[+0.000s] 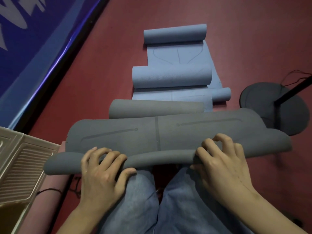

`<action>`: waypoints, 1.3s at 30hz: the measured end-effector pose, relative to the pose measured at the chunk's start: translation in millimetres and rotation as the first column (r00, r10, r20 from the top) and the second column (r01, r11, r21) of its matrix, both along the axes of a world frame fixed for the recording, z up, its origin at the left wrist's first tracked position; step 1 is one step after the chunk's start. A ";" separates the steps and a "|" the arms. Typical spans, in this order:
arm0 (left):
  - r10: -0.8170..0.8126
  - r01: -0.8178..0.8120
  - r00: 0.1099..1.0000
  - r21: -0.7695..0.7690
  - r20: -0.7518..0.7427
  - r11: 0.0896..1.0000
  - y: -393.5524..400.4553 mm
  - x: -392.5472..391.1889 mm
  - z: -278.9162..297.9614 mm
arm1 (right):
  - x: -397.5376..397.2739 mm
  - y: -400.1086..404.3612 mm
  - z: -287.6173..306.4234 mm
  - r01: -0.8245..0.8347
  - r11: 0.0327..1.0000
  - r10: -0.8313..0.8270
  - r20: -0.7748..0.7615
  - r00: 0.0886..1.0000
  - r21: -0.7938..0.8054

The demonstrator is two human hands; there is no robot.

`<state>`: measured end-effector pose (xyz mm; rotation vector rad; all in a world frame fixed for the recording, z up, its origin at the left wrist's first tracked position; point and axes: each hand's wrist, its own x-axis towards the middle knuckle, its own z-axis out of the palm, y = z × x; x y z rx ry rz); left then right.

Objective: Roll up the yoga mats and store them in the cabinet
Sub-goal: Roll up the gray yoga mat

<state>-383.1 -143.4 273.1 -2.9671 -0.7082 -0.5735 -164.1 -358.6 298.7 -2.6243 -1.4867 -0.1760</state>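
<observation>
Head view shows my left hand (101, 173) and my right hand (219, 164) both on the grey mat (160, 135). My left hand fingers are curled over the small roll at the near edge of the mat, with my thumb under it. My right hand fingers are bent and pinch the same roll near its right end. The roll is thin, so I think I am just starting to roll this mat up.

Next I think I need to push the roll away from me with both hands, and keep it tight and even so the ends do not go crooked. The right end looks a bit loose and floppy.

The grey mat lies across my knees (143, 200) and on the red floor (101, 65). Its far end is curled up too. Past it, two blue mats (175, 54) lie on the floor, partly rolled. A brown cabinet door (22, 159) is at the left edge, near my left hand. A pink mat (49, 200) lies just beside it. A round black stand (266, 102) sits at the right, near the grey mat.
</observation>
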 end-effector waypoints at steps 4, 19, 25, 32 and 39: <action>-0.011 0.010 0.999 -0.012 -0.046 1.000 4.6 6.4 -2.6 | 4.2 -2.5 -2.7 -0.034 0.999 0.030 0.079 0.996 0.040; -0.085 0.067 0.991 -0.171 -0.103 0.983 3.3 -17.5 5.3 | -15.7 -37.8 -22.5 0.014 0.964 0.035 -0.182 0.983 0.264; -0.044 0.018 0.993 -0.238 -0.108 0.971 12.0 -1.2 4.5 | -2.1 -22.6 -25.5 0.008 0.980 0.026 -0.162 0.986 0.201; -0.004 -0.027 0.991 -0.237 -0.132 0.971 2.9 0.2 3.5 | -6.9 -28.6 -21.3 0.010 0.971 0.013 -0.092 0.996 0.241; 0.133 -0.134 0.991 -0.234 -0.020 0.963 0.5 -2.2 4.2 | -17.0 -33.7 -15.4 -0.019 0.990 0.023 -0.029 0.999 0.138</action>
